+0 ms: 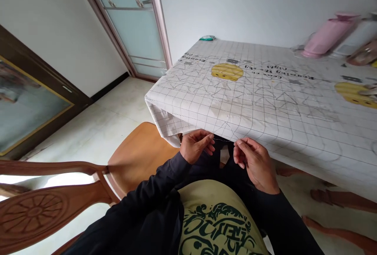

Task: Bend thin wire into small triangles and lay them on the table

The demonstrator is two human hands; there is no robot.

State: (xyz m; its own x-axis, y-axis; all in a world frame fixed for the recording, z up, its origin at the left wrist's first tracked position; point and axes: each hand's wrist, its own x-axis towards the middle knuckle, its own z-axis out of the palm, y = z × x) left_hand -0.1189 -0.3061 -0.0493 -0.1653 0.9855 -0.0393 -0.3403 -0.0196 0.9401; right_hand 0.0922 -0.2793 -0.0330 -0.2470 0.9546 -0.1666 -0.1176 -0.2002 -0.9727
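A thin, pale, wire-like strand runs between my two hands just off the table's front edge. My left hand pinches its left end between thumb and fingertips, the other fingers curled. My right hand is closed on the right end in a similar pinch. Both hands are close to the hanging edge of the white checked tablecloth. Several thin, angular grey outlines spread over the cloth; whether they are bent wire or print, I cannot tell.
A wooden chair stands at the left, close to the table. At the back right are a pink vase-like container and a whitish one. A small green-and-white item lies at the far left corner. Wooden legs show below right.
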